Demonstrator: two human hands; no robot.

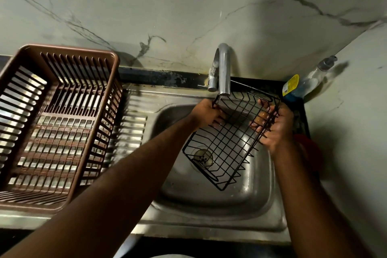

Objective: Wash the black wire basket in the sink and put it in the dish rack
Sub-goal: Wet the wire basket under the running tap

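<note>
Metal, plastic and stone around my hands

The wire basket point(226, 142) I hold is thin black metal wire with a matt coating. The sink point(209, 195) is brushed steel, smooth and a bit shiny, and the faucet point(223, 69) is glossy polished metal. The dish rack point(62, 123) is brown plastic, slightly glossy. The wall point(167, 6) looks like smooth pale marble with dark veins. The soap bottle point(307, 84) is clear glossy plastic.

We see two bare forearms coming in from the lower edge, with no sleeve, watch, ring or glove showing anywhere along them. Our left hand point(206, 114) and our right hand point(276, 125) are bare as well. On the right hand, the fingertips point(262, 115) catch the light and their short nails show pale; the rest lies in shadow.
</note>
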